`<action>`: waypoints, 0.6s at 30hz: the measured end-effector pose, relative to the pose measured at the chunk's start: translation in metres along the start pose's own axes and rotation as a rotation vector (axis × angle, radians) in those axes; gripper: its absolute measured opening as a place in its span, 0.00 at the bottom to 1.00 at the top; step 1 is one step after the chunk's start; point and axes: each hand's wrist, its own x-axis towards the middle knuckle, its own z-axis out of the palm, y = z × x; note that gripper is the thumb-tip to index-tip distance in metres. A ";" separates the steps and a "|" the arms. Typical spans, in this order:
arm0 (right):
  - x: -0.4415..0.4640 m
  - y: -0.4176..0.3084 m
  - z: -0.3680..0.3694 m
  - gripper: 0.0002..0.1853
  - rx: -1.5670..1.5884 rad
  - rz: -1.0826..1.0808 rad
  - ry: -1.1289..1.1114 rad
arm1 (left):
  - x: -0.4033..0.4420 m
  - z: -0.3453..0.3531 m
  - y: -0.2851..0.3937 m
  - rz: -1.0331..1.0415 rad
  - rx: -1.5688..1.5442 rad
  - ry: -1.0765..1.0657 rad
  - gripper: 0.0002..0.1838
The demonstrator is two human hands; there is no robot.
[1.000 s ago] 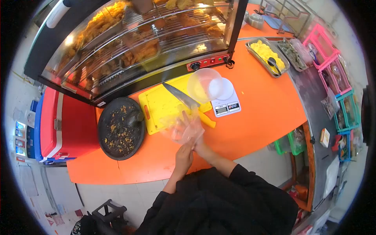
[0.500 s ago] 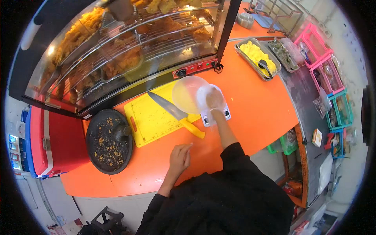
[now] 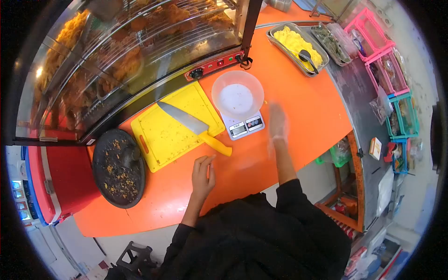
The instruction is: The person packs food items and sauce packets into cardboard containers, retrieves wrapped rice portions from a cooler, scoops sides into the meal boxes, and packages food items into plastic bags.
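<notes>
A translucent plastic bowl (image 3: 238, 94) sits on a white digital kitchen scale (image 3: 247, 127), whose display and buttons face me. Just right of both, my right hand (image 3: 276, 122) wears a clear plastic glove and hovers over the orange counter. Motion smears its fingers, so their pose is unclear. My left hand (image 3: 204, 176) is bare, loosely bent and holds nothing. It is nearest the yellow handle of a large knife (image 3: 191, 123), which lies across a yellow cutting board (image 3: 172, 135) dotted with crumbs.
A dark stone mortar (image 3: 119, 186) with crumbs and a pestle stands at the left by a red cooler box (image 3: 70, 179). Behind the board rises a heated display case (image 3: 154, 60) of fried food. A tray of yellow food (image 3: 298, 44) with a black spoon sits back right.
My right hand has moved from over the bowl to the right of the scale, uncovering both. My left hand stays low in front of the board. The view has shifted slightly.
</notes>
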 end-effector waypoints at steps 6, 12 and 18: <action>-0.030 -0.037 -0.001 0.30 -0.117 0.042 -0.228 | 0.000 -0.005 0.003 -0.028 -0.010 0.028 0.17; -0.045 -0.009 0.016 0.25 -0.138 0.097 -0.117 | -0.036 -0.033 0.005 -0.038 0.034 0.080 0.17; -0.080 0.012 -0.005 0.31 0.474 -0.199 -0.361 | -0.067 -0.089 -0.001 -0.085 0.115 0.362 0.15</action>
